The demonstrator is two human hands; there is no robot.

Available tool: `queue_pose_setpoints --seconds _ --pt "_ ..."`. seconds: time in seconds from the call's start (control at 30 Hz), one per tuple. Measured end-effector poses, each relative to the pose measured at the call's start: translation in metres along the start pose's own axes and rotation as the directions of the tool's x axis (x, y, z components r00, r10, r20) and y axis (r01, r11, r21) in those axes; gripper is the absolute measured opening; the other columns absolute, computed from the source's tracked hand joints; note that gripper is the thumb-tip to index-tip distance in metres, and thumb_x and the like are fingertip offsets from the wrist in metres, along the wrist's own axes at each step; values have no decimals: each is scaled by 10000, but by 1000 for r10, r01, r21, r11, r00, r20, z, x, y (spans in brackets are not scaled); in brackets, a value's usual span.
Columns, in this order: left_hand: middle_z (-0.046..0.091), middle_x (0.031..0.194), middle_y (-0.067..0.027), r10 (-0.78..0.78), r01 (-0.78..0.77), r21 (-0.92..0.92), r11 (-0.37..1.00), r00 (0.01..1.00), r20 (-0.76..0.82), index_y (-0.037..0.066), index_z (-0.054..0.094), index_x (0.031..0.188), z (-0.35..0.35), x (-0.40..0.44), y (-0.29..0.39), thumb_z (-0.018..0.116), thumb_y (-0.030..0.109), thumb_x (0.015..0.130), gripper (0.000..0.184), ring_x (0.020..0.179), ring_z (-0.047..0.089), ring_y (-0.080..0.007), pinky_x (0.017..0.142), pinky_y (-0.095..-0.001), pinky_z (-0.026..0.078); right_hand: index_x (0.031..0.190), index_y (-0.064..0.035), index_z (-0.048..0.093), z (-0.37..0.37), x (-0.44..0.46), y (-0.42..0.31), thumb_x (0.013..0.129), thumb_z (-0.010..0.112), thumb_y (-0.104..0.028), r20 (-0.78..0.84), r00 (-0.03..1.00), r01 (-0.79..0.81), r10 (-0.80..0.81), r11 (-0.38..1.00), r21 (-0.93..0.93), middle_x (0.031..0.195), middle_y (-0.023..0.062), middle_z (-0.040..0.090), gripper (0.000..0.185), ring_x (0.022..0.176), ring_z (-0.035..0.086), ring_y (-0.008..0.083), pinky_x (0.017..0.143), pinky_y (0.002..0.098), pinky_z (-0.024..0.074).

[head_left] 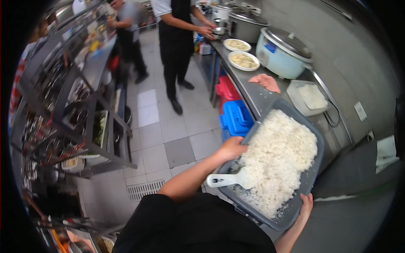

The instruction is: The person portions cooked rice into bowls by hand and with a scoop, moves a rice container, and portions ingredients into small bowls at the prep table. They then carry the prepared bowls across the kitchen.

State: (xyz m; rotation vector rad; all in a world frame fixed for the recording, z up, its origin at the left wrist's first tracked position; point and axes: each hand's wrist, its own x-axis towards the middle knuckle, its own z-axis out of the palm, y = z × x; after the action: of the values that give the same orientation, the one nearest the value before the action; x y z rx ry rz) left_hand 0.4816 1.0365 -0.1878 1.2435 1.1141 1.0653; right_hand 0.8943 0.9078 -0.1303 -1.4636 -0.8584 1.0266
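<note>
A grey rectangular tub (319, 168) full of white rice (280, 156) is held out in front of my body, tilted in view. My left hand (233, 148) grips its left rim, with the fingers partly hidden behind the wall. Around the lower right edge, my right hand (304, 208) is closed on the tub. A white paddle (223, 180) lies with its blade in the rice and its handle over the tub's near left rim. Neither hand touches the paddle.
Along the right runs a metal counter (263, 95) with a rice cooker (278, 52), two plates of food (243, 61), a pink cloth (265, 82) and a clear container of rice (310, 97). Blue bin (237, 118) below. A co-worker (175, 46) stands ahead; shelving (97, 139) lines the left.
</note>
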Motion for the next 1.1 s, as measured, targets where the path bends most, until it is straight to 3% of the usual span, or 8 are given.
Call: queue_pose_setpoints --seconds 0.1,0.23,0.3,0.4,0.53,0.7,0.9,1.1 --pt "634 784 -41 -70 70 -31 997 998 -6 -18 659 945 2 -15 16 613 186 765 276 710 575 -132 660 -316 474 1105 28 594 -5 13 2 800 630 -17 35 999 29 -27 998 -61 1004 75 661 310 894 613 158 812 282 470" --pt "647 839 -55 -189 187 -51 981 981 -51 -2 652 998 14 -38 37 606 144 759 284 726 594 -136 673 -296 475 1090 19 591 -6 12 -13 804 649 -37 102 995 17 -13 999 -45 982 73 661 297 848 617 152 764 282 487" --pt "646 829 -59 -181 168 -237 957 983 -33 -13 644 1013 25 -49 45 609 123 749 299 709 600 -142 657 -283 480 1035 10 585 -8 17 -13 800 658 -44 110 994 21 -14 998 -60 944 73 656 252 806 615 152 733 282 492" --pt "642 808 -63 -245 224 -173 959 963 -113 -27 638 1009 23 -56 30 609 106 744 297 675 597 -140 635 -279 487 1018 1 579 -14 41 -12 803 654 -54 148 987 -49 65 993 -106 909 70 654 234 790 629 153 722 286 507" --pt "638 788 -70 -230 197 -185 963 957 -177 -44 632 990 31 -64 26 611 94 739 287 646 594 -140 607 -284 484 966 -15 574 5 79 -28 787 662 -56 147 988 -30 54 987 -157 873 60 642 203 767 620 143 699 281 503" --pt "635 779 -71 -215 166 -196 966 941 -260 -37 634 986 43 -72 3 618 84 730 284 646 589 -139 598 -280 473 835 -31 567 -2 118 -2 741 661 -58 206 979 63 -9 965 -255 771 39 609 136 684 572 124 622 279 467" --pt "637 800 -73 -189 162 -101 982 899 -395 -38 640 973 60 -90 2 633 124 738 285 693 594 -159 634 -291 471 801 -35 577 -5 155 20 730 666 -74 285 956 165 -71 932 -322 745 29 612 120 641 567 124 587 282 460" --pt "664 858 -104 -302 291 -97 952 829 -470 -48 645 1026 82 -85 24 622 164 748 350 774 623 -192 709 -323 485 860 -24 602 10 209 29 753 650 -78 464 872 8 156 944 -331 786 50 647 129 663 602 135 599 271 473"
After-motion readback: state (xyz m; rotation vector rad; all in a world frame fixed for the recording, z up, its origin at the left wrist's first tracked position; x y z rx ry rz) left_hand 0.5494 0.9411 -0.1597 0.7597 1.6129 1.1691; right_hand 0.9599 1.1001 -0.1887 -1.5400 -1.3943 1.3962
